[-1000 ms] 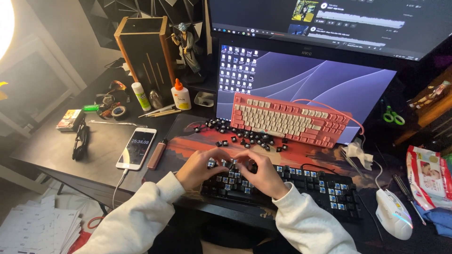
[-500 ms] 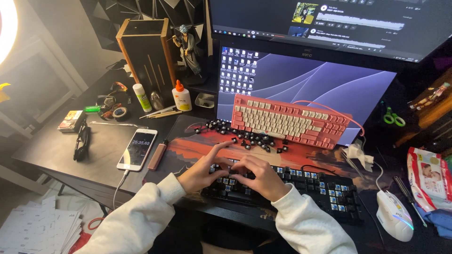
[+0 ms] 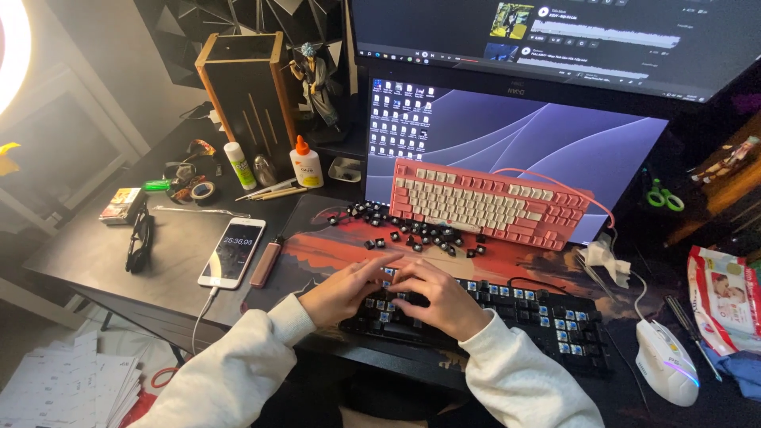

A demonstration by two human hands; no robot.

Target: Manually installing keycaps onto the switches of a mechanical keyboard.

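Note:
A black keyboard [image 3: 547,317] with bare blue switches lies on a red desk mat [image 3: 317,246] at the front edge of the desk. Both my hands rest on its left part. My left hand [image 3: 342,289] has its fingers stretched over the switches. My right hand [image 3: 440,297] is curled beside it, fingertips pressed down on the keyboard; whether it pinches a keycap I cannot tell. Several loose black keycaps [image 3: 412,230] lie scattered on the mat behind the keyboard. A pink keyboard [image 3: 487,202] with pale keys leans against a monitor.
A phone [image 3: 231,251] on a cable lies left of the mat. Glue bottles [image 3: 305,162], pencils, tape rolls and black glasses [image 3: 139,238] crowd the left side. A white mouse [image 3: 664,361], a screwdriver and a wipes pack [image 3: 725,297] sit at the right. Two lit monitors [image 3: 507,127] stand behind.
Both hands have shifted slightly on the left part of the black keyboard, the left hand's fingers now stretched flatter. Nothing else on the desk has moved.

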